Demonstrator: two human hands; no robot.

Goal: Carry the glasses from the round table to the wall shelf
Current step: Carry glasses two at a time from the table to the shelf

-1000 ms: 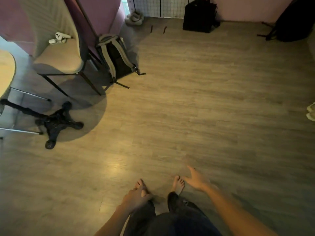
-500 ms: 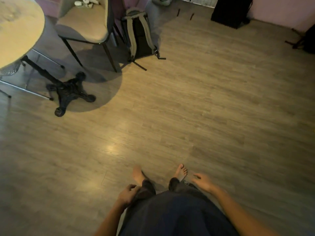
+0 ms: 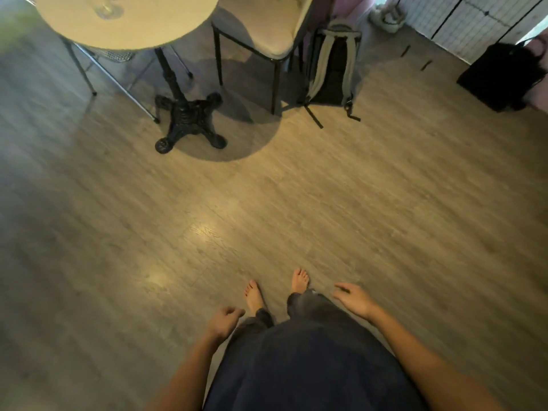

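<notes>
Clear glasses (image 3: 108, 8) blurred, uncountable, on one round table (image 3: 166, 28); two empty hands.

Open floor (image 3: 296, 188) before round table (image 3: 127, 22).

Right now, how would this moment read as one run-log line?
phase: approaching round table | left hand: empty, loosely curled | right hand: empty, open | glasses: on table, blurred | wall shelf: out of view

Round table (image 3: 142, 28), pale top, black pedestal: clear glasses (image 3: 108, 8) at its far edge; beside it, a chair (image 3: 267, 28).
</notes>
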